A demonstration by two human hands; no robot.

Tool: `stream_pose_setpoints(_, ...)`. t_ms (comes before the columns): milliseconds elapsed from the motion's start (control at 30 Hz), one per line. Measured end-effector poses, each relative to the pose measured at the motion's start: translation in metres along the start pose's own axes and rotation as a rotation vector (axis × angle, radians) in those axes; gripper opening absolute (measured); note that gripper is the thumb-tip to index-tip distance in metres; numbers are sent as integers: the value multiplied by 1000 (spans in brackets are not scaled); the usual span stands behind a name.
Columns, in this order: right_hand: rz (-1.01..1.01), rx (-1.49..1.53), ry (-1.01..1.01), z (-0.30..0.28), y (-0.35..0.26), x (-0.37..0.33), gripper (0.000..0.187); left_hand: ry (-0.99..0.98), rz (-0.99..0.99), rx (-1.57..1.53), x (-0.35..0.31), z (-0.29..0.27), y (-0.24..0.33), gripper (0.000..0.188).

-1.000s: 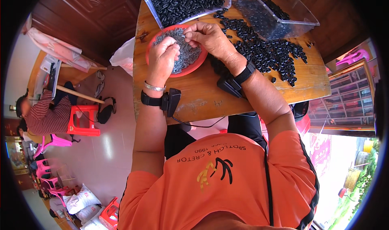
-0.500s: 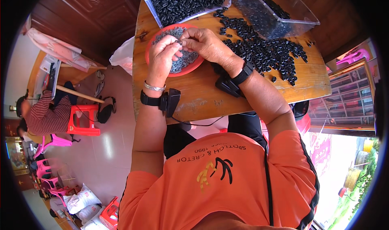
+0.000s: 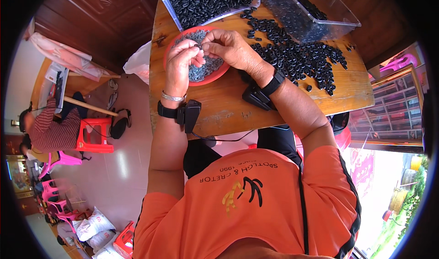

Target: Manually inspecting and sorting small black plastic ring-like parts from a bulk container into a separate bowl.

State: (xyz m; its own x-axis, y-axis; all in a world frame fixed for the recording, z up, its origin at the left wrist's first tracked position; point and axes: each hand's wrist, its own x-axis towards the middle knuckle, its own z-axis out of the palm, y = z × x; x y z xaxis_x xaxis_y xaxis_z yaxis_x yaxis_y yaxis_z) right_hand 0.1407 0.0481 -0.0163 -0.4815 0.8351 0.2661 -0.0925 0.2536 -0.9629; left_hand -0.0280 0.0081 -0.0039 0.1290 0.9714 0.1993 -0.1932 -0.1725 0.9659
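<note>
Over a red round bowl (image 3: 222,72) full of small grey pieces (image 3: 211,67), my two hands meet fingertip to fingertip. Thumb and fingers of my left hand (image 3: 182,61) pinch a small black oval ring (image 3: 197,46). My right hand (image 3: 231,48) is closed in a pinch right beside it, and whatever its fingertips hold is too small to make out. Many more black oval rings (image 3: 297,58) lie loose on the wooden table (image 3: 219,117) to the right of my right hand.
Behind the bowl, a clear plastic bin (image 3: 219,18) holds a heap of black rings. Another clear bin (image 3: 338,28) stands at the back right. A person in a striped top (image 3: 57,131) sits at the left near a red stool (image 3: 93,138). White sacks (image 3: 93,224) lie lower left.
The black ring now shows more plainly in my left fingertips. Both hands have shifted slightly, still together over the bowl.
</note>
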Motion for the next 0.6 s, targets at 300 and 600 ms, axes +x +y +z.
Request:
stream_pose_setpoints(300,-82,-129,119,-7,-6,-1,13,1,-8,93,0,0,11,18)
stream_pose_setpoints(600,-122,-100,63,0,-12,-3,11,-24,-51,80,-2,-2,13,19)
